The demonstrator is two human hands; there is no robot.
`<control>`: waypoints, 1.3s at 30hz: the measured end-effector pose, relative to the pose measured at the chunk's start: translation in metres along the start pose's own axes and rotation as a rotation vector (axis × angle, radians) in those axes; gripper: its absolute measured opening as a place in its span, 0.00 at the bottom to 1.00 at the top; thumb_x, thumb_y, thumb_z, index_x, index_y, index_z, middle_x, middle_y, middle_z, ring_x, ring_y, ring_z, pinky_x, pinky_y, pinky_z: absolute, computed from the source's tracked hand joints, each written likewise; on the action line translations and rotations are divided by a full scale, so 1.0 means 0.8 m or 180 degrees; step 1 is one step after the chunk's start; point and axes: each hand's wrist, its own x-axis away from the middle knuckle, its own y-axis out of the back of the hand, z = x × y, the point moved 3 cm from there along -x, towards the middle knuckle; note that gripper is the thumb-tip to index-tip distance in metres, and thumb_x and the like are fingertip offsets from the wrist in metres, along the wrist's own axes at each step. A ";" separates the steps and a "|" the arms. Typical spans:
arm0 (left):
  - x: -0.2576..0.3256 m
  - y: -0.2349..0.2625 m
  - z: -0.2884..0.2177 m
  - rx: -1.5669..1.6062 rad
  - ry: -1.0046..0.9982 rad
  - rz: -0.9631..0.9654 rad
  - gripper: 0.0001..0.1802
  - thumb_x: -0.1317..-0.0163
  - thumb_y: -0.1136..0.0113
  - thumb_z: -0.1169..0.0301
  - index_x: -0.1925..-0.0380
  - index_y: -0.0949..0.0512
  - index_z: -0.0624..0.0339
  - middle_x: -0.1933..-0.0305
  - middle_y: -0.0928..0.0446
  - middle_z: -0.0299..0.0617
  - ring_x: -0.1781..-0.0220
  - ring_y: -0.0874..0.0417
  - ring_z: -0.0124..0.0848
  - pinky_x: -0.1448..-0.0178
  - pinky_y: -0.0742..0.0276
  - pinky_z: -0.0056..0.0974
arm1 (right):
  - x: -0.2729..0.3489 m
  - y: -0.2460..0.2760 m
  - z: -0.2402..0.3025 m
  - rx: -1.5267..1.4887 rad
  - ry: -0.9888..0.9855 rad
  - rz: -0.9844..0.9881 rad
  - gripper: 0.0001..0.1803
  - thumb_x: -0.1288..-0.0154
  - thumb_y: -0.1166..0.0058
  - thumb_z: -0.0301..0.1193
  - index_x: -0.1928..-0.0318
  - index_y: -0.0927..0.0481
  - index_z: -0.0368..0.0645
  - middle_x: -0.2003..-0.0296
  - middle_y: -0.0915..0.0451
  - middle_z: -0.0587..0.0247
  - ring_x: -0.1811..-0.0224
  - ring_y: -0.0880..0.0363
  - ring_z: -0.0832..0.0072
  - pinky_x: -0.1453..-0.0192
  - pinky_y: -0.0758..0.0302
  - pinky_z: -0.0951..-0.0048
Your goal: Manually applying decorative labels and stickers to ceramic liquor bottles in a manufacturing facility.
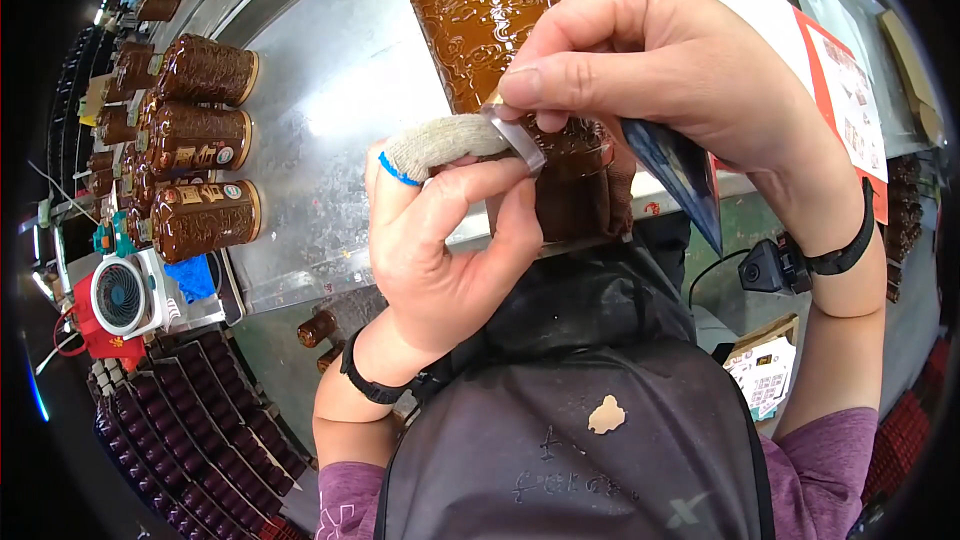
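My left hand (440, 250) is closed, its fingers at the lower end of a short clear plastic strip (522, 143). A cream knitted finger sleeve (440, 145) with a blue edge covers one of its fingers. Pinching the strip's upper end between thumb and finger is my right hand (640, 70). Below the right palm hangs a dark blue glossy sheet (672, 175) with a pointed corner; how it is held is hidden. Behind both hands lies a large amber embossed bottle (490, 10), its near part dark and partly covered by my fingers.
Several brown embossed bottles (205, 215) lie at the left of the metal table (330, 70). A small white fan (118, 295) stands by the left corner. Red and white printed sheets (845, 90) are at the right. Dark crates of bottles (190, 430) fill the lower left.
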 end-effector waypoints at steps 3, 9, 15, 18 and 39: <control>0.004 0.004 0.001 0.0005 0.0028 0.0066 0.15 0.55 0.35 0.84 0.66 0.15 0.57 0.58 0.19 0.41 0.59 0.23 0.37 0.51 0.30 0.37 | 0.004 0.001 0.001 -0.0085 -0.0153 0.0018 0.12 0.30 0.41 0.34 0.60 0.14 0.37 0.72 0.18 0.68 0.74 0.23 0.87 0.73 0.27 0.85; 0.009 0.012 0.007 0.0005 0.0107 0.0259 0.18 0.55 0.40 0.84 0.62 0.14 0.58 0.57 0.18 0.42 0.58 0.24 0.38 0.50 0.29 0.38 | 0.045 0.016 0.002 -0.0020 -0.0245 -0.0287 0.06 0.34 0.41 0.26 0.65 0.18 0.34 0.72 0.19 0.67 0.72 0.23 0.88 0.68 0.27 0.84; 0.011 0.018 -0.001 -0.0684 -0.0769 0.0484 0.21 0.56 0.38 0.81 0.58 0.13 0.56 0.53 0.17 0.41 0.57 0.24 0.39 0.51 0.26 0.39 | 0.072 0.034 -0.027 0.0044 -0.0418 -0.0359 0.05 0.36 0.39 0.25 0.68 0.18 0.36 0.75 0.22 0.72 0.78 0.29 0.91 0.77 0.36 0.86; 0.013 0.020 -0.002 -0.0761 -0.0967 0.0546 0.22 0.57 0.37 0.81 0.58 0.13 0.57 0.53 0.18 0.40 0.56 0.23 0.38 0.54 0.23 0.37 | 0.077 0.037 -0.042 0.0330 -0.0439 -0.0509 0.05 0.36 0.38 0.25 0.69 0.18 0.37 0.77 0.24 0.74 0.79 0.33 0.91 0.76 0.39 0.84; 0.015 0.025 -0.003 -0.0991 -0.1726 0.1148 0.13 0.43 0.35 0.74 0.57 0.15 0.64 0.52 0.20 0.49 0.51 0.17 0.44 0.52 0.13 0.41 | 0.045 0.034 -0.090 0.0664 -0.0486 -0.0341 0.10 0.35 0.37 0.33 0.67 0.14 0.38 0.82 0.29 0.78 0.78 0.37 0.90 0.76 0.41 0.80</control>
